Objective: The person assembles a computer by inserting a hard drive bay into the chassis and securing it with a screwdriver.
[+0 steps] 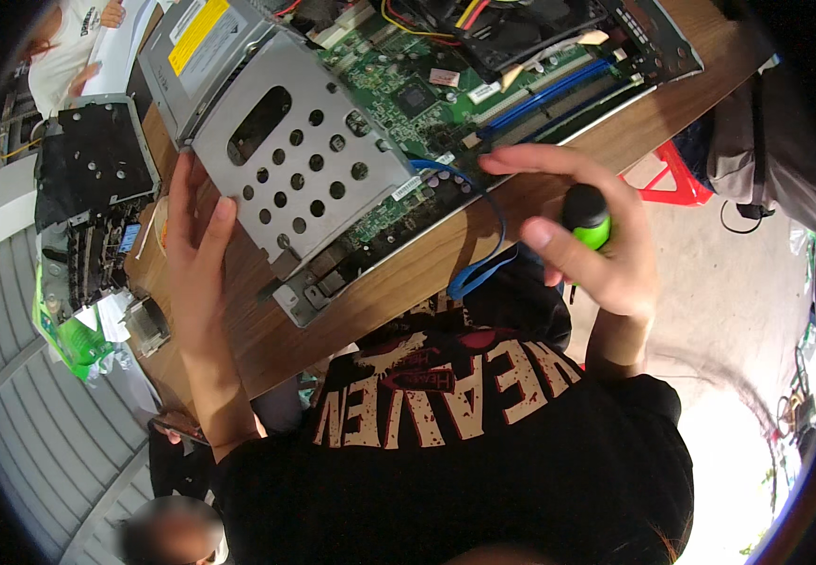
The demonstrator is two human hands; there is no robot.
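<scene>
An opened computer case lies on the wooden table, its green motherboard (pixel 417 99) showing. A grey metal drive bracket (pixel 309 169) with round holes covers the case's left part. My left hand (pixel 196 235) is at the bracket's left edge, thumb and fingers spread; whether it presses on the metal I cannot tell. My right hand (pixel 615 273), off the near edge of the case, holds a screwdriver (pixel 589 218) with a green and black handle in its curled fingers. The thumb and forefinger stick out toward the board. A blue cable (pixel 497 235) loops from the board over the table edge.
A black fan (pixel 521 33) with coloured wires sits at the far side of the case, beside a drive with a yellow label (pixel 196 38). More computer parts (pixel 97 160) stand at the left. Another person's hand (pixel 83 80) holds white sheets. A red plastic piece (pixel 672 179) lies at right.
</scene>
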